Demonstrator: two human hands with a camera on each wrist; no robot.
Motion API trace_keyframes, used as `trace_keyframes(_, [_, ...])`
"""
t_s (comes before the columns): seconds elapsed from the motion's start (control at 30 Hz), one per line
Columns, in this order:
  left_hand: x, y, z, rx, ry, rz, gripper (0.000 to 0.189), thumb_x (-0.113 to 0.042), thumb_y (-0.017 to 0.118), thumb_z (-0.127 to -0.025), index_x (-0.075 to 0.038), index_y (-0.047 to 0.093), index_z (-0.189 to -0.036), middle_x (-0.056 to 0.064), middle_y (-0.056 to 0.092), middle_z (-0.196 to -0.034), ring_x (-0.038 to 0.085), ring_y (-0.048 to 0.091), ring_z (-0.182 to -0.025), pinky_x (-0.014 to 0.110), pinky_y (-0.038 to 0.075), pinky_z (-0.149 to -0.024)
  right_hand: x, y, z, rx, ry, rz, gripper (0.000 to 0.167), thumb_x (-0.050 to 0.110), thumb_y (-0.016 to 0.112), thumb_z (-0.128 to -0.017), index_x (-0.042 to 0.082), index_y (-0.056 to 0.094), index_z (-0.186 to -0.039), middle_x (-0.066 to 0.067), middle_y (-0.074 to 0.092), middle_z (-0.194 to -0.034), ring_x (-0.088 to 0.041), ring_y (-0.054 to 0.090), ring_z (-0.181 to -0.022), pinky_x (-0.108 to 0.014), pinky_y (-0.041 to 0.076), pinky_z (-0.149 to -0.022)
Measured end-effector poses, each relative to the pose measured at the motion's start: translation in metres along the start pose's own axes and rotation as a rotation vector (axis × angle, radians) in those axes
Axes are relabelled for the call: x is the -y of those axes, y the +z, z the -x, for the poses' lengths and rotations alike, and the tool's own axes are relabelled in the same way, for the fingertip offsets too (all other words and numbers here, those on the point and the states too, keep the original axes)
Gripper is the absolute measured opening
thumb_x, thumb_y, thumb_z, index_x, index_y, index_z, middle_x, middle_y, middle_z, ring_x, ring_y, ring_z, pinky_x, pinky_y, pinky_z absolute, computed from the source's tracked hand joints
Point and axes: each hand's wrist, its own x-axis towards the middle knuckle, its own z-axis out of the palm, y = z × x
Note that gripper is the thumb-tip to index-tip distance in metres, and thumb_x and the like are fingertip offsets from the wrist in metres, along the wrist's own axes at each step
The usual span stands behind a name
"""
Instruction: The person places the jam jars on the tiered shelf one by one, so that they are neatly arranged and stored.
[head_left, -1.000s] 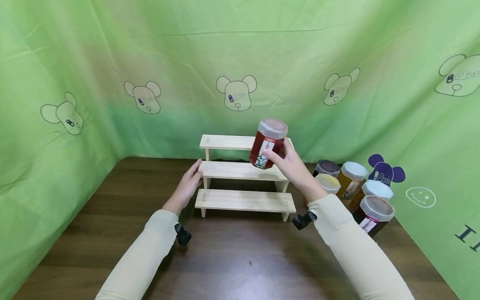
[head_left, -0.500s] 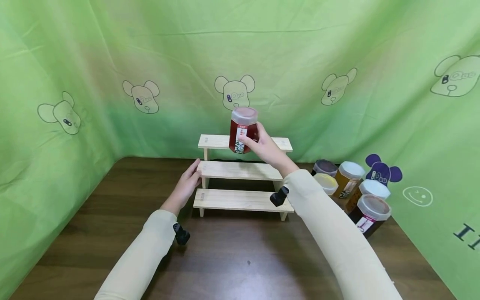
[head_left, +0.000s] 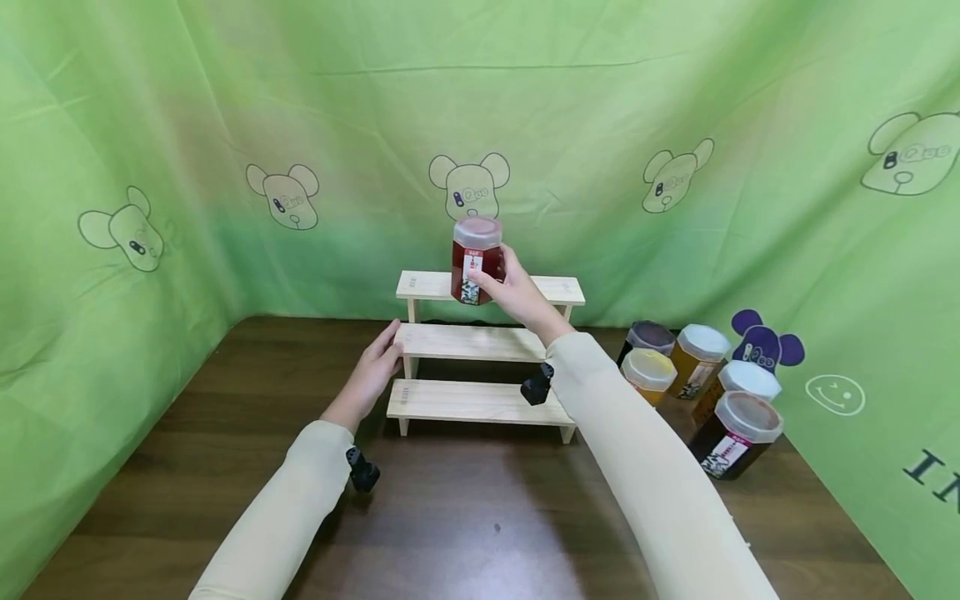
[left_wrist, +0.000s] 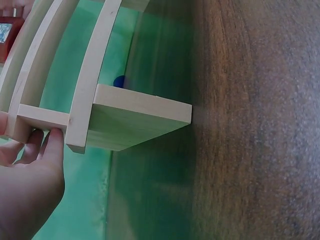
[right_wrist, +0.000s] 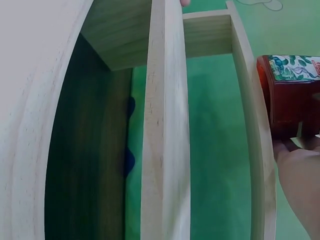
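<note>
A three-step wooden display stand stands on the table. My left hand grips the left end of its middle step; in the left wrist view, the fingers curl against the wood under that step. My right hand holds a hexagonal plastic jar of dark red contents by its side, thumb across the front label. Upright and with its pale lid on top, the jar overlaps the top step in the head view. From the right wrist, the jar appears right beside the top step's edge.
Several lidded jars cluster at the right: a dark one in front, an amber one, and a yellow-lidded one. Green printed cloth hangs close behind the stand and along both sides of the brown table.
My right hand has carried the jar leftward and slightly up, from the stand's right side to the middle of the top step, slowing lately. The left hand keeps its place.
</note>
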Motion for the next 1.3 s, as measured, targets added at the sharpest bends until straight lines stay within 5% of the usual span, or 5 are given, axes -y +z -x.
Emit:
trace_keyframes(0.33, [-0.002, -0.001, 0.001, 0.015, 0.034, -0.004, 0.056, -0.019, 0.036, -0.111, -0.009, 0.015, -0.162, 0.016, 0.014, -0.165, 0.033, 0.024, -0.147, 0.047, 0.028, -0.117, 0.000, -0.007, -0.011, 0.118, 0.060, -0.088, 0.076, 0.026, 0.063, -0.100, 0.011, 0.016, -0.158, -0.015, 0.042, -0.147, -0.029, 0.044, -0.133, -0.049, 0.044, -0.106])
trace_keyframes(0.53, [-0.002, -0.001, 0.002, 0.016, 0.030, -0.009, 0.056, -0.020, 0.036, -0.111, -0.010, 0.015, -0.162, 0.015, 0.013, -0.166, 0.031, 0.024, -0.148, 0.047, 0.028, -0.117, -0.001, -0.010, -0.012, 0.123, 0.107, -0.061, 0.078, 0.032, 0.064, -0.099, 0.014, 0.016, -0.159, -0.014, 0.042, -0.148, -0.028, 0.042, -0.134, -0.049, 0.040, -0.110])
trace_keyframes(1.3, [-0.006, 0.001, 0.004, 0.004, -0.012, -0.009, 0.054, -0.019, 0.033, -0.112, -0.014, 0.016, -0.162, 0.010, 0.013, -0.166, 0.027, 0.023, -0.148, 0.045, 0.028, -0.118, -0.003, 0.001, -0.011, -0.032, 0.106, 0.188, 0.083, 0.054, 0.059, -0.097, 0.008, 0.025, -0.157, -0.012, 0.043, -0.151, -0.027, 0.045, -0.135, -0.042, 0.039, -0.112])
